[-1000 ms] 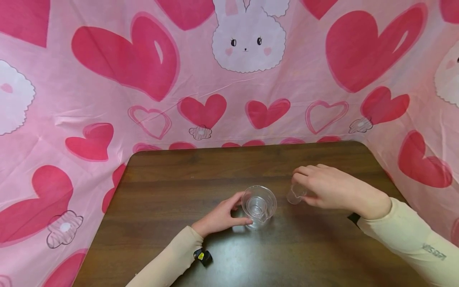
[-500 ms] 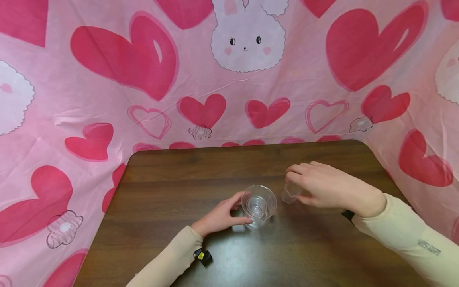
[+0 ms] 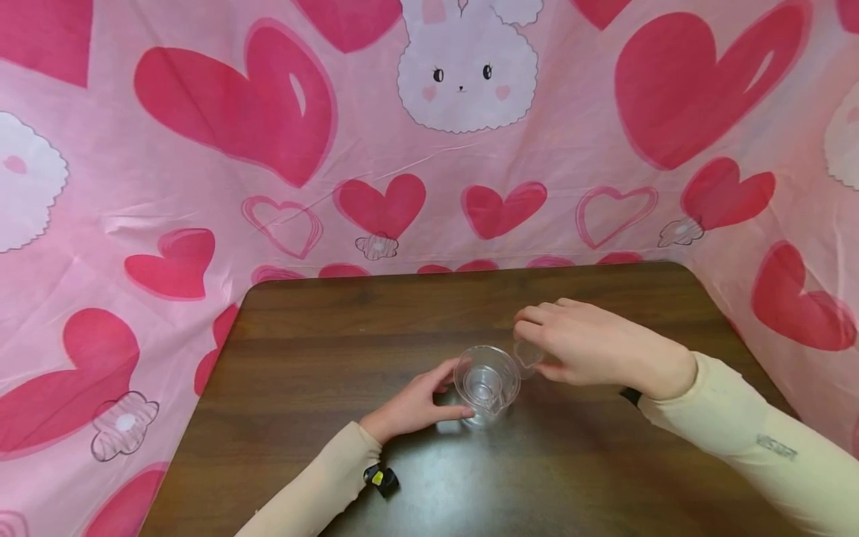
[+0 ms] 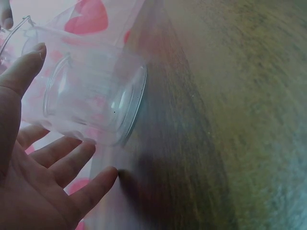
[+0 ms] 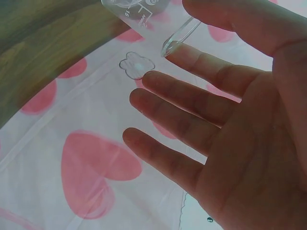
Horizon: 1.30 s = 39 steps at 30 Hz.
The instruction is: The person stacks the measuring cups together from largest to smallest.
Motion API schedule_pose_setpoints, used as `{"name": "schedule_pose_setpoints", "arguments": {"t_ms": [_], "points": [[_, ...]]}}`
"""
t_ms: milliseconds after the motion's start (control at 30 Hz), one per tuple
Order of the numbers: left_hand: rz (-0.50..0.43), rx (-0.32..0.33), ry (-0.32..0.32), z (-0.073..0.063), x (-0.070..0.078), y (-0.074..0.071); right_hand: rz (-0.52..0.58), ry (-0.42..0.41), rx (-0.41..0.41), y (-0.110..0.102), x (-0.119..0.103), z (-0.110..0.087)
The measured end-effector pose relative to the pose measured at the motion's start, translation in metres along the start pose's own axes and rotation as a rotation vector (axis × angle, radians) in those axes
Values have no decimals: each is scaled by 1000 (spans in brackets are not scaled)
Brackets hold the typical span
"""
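A large clear beaker (image 3: 505, 367) stands upright on the table, with a smaller clear beaker (image 4: 79, 93) nested inside it. My left hand (image 3: 417, 403) holds the large beaker from its left, thumb at the near side and fingers around the far side. Just to the right, my right hand (image 3: 590, 343) pinches a small clear beaker (image 5: 136, 14) by its rim between thumb and index finger; the other fingers extend free. White printed markings show on this small beaker's wall. In the head view it overlaps the right edge of the large beaker's rim.
The brown wood-grain table (image 3: 322, 335) has rounded far corners. A pink cloth (image 3: 376, 142) with hearts and rabbit faces hangs behind it and along both sides. A dark band with a yellow mark (image 3: 381, 478) is on the left wrist.
My right hand has moved left with the small beaker, bringing it from a gap away up to the large beaker's rim. The left hand and the large beaker have stayed in place.
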<state>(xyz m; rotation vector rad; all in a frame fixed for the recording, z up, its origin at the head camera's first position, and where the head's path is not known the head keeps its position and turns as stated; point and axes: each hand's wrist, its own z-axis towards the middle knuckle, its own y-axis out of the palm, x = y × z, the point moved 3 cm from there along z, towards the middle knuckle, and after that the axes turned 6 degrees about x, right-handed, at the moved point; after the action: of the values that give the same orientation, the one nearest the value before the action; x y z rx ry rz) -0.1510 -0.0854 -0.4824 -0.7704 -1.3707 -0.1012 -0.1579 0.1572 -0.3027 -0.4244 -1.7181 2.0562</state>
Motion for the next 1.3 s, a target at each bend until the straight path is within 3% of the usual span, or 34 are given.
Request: {"name": "schedule_pose_setpoints", "arguments": {"t_ms": [300,1300], "points": [[-7,-7,-22,1,-2,0,-10,-15,20,2,1,8],[-13,-15,-12,0,-3,-2,25,-47,-69,24,-8,31]]}}
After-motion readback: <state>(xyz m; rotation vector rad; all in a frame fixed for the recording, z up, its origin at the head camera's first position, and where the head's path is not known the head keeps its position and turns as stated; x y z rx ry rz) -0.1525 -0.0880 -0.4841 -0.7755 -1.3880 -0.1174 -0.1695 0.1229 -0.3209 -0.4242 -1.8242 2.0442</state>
